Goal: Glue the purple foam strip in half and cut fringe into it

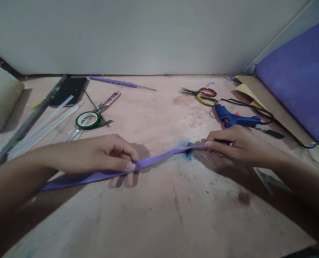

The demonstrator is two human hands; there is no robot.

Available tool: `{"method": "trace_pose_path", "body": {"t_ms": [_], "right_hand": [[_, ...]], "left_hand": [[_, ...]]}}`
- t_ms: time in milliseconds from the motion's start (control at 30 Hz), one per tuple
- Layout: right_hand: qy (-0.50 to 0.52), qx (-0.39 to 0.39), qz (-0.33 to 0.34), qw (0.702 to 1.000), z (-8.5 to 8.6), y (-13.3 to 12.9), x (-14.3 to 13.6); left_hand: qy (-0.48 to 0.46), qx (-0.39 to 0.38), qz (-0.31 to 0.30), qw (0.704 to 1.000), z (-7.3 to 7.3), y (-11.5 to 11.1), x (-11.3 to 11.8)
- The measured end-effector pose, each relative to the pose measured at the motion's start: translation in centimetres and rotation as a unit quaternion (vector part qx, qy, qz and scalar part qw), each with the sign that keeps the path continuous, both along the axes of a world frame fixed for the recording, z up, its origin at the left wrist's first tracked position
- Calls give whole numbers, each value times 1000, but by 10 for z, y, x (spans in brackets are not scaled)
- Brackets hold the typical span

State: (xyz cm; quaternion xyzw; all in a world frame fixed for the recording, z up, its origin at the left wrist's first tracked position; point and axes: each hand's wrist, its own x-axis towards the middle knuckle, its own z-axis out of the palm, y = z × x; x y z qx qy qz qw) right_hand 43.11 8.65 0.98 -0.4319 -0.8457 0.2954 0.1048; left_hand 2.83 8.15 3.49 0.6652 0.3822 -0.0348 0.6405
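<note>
A long purple strip (159, 158), by its look paper or thin foam, stretches between my two hands over the pinkish tabletop (154, 222). My left hand (102, 154) pinches it between thumb and fingers, and the wider tail runs back under my left wrist. At the narrow far end, my right hand (226, 141) grips the strip between thumb and forefinger. Below the strip, near my right hand, lies a dark blue stain (187, 153). Just beyond the right hand rests a blue glue gun (237, 119).
Scissors with red and yellow handles (206, 96) lie at back right, near a purple sheet (296, 79). On the left are green tape (88, 120), a pink-handled cutting tool (109, 102), clear sticks (49, 125), a black phone-like slab (69, 91) and a purple-wrapped stem (113, 82).
</note>
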Motion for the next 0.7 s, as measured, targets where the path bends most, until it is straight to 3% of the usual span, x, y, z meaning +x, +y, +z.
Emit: {"method": "trace_pose_path", "body": {"t_ms": [133,233,300,400,467,567,700], "right_hand": [[-3,21,41,999,-2,-9,-19],[-39,58,62,996,1,8,-27],[-78,96,31,992,9,38,-26],[-158,163,-85,970,31,103,-16],[-230,146,-126,954,43,146,-10],[-322,72,-113,937,48,189,-7],[-375,32,-88,922,35,210,-20]], "left_hand": [[0,-4,62,998,-10,-21,18],[22,6,76,997,-18,-33,26],[21,13,100,995,-22,-37,28],[-4,10,169,985,-25,-37,28],[-10,16,197,980,-27,-35,28],[-18,47,223,973,-31,-32,29],[-39,92,242,965,-38,-30,29]]}}
